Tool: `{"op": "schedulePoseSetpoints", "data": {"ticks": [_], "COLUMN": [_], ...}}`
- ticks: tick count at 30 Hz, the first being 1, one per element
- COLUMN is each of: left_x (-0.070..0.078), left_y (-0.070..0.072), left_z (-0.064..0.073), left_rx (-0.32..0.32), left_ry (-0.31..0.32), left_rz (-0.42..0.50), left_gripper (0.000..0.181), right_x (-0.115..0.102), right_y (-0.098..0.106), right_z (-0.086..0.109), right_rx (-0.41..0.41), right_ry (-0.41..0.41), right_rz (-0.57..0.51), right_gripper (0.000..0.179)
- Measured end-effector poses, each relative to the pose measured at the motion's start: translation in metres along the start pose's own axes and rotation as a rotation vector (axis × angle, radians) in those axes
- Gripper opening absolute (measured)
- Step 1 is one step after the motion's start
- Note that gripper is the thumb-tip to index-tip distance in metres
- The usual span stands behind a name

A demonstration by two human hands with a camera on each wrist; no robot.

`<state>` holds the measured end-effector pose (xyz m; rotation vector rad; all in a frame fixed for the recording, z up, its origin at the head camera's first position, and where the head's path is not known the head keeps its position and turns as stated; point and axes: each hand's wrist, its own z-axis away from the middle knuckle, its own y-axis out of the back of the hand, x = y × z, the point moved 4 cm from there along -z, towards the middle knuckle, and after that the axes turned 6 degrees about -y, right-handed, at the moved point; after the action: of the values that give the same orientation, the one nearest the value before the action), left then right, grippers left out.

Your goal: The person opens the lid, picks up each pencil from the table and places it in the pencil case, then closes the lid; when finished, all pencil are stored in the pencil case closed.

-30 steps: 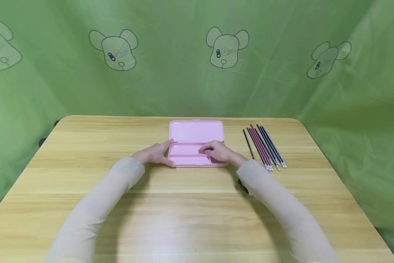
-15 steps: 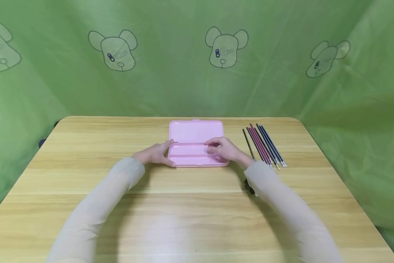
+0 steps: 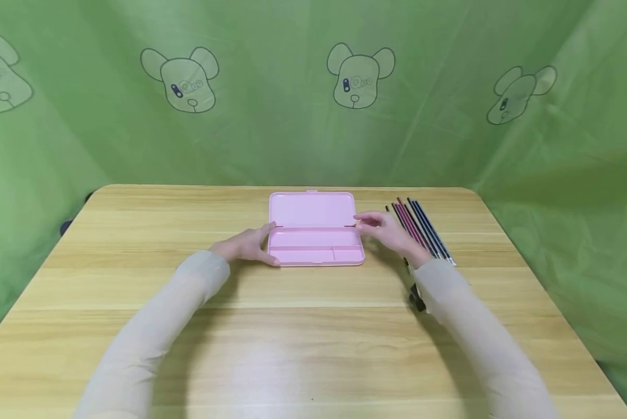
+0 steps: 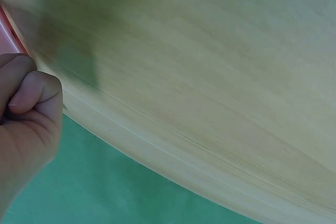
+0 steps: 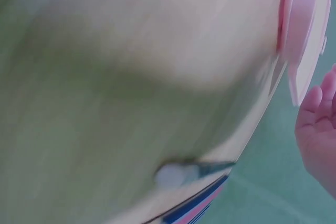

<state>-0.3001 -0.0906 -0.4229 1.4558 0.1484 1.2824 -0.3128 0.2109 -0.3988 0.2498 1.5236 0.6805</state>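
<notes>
A pink pencil case (image 3: 313, 210) lies with its lid folded back, showing a long compartment behind two smaller ones. My left hand (image 3: 246, 244) holds its left end, thumb at the front corner and fingers near the hinge. In the left wrist view the fingers of that hand (image 4: 34, 106) look curled beside a sliver of the pink case (image 4: 7, 41). Just off the case's right side is my right hand (image 3: 387, 230), fingertips close to the hinge corner. Nothing shows in its loosely bent fingers; the right wrist view has this hand (image 5: 321, 132) partly cut off.
Several dark, red and blue pencils (image 3: 435, 233) lie to the right, partly behind the right forearm. A blurred pencil end (image 5: 176, 176) shows in the right wrist view. The wooden table (image 3: 271, 331) reaches a green curtain (image 3: 271, 139) at the back.
My right hand has moved out of the case's right compartments and rightward past its edge, uncovering them. The left hand has stayed at the left end.
</notes>
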Motion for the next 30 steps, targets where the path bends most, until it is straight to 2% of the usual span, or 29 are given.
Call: {"op": "schedulePoseSetpoints", "data": {"ticks": [6, 15, 25, 30], "left_x": [0.001, 0.000, 0.000, -0.001], "left_y": [0.001, 0.000, 0.000, 0.000], "left_z": [0.001, 0.001, 0.001, 0.001], "left_rx": [-0.002, 0.002, 0.008, 0.007], "left_ry": [-0.002, -0.009, -0.018, -0.027], "left_rz": [-0.001, -0.019, -0.011, -0.013], "left_gripper": [0.104, 0.104, 0.104, 0.105], "right_x": [0.014, 0.033, 0.042, 0.045], "right_y": [0.020, 0.039, 0.042, 0.041], "right_z": [0.005, 0.013, 0.019, 0.020], "right_rx": [0.074, 0.133, 0.090, 0.069], "right_ry": [-0.016, -0.138, -0.261, -0.272], "right_rz": [0.062, 0.144, 0.224, 0.264], "right_gripper": [0.037, 0.045, 0.055, 0.058]}}
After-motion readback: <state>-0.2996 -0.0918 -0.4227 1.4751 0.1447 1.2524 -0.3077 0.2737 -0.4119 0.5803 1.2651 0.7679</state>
